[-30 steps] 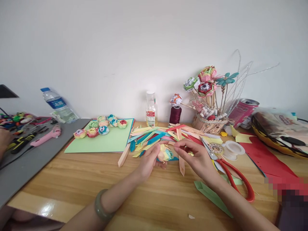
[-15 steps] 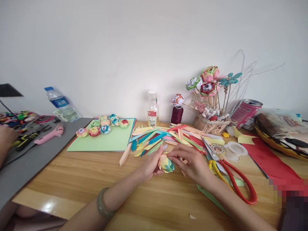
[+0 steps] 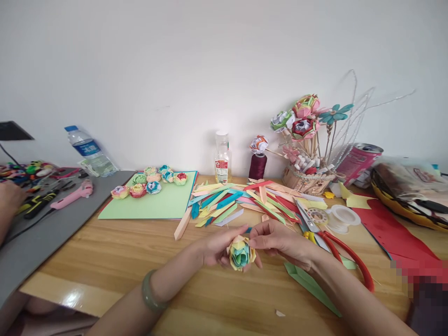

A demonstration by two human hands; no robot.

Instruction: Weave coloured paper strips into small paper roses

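Note:
A paper flower in yellow, peach and teal faces up toward me, its layered petals showing. My left hand is closed around it from the left and beneath. At its upper right edge my right hand pinches an outer petal between thumb and forefinger. Just behind my hands lies a pile of folded paper strips in many colours. Scissors with red and yellow handles rest beside my right forearm, partly covered by it.
Several finished paper flowers sit on green paper at the left. A pink glue gun lies on a grey mat, near another person's hand. A glass bottle, thread spool and flower basket line the wall.
The flower has turned so its open centre faces up toward me, and both hands have lowered slightly with it. My right hand has shifted closer, at the flower's upper edge.

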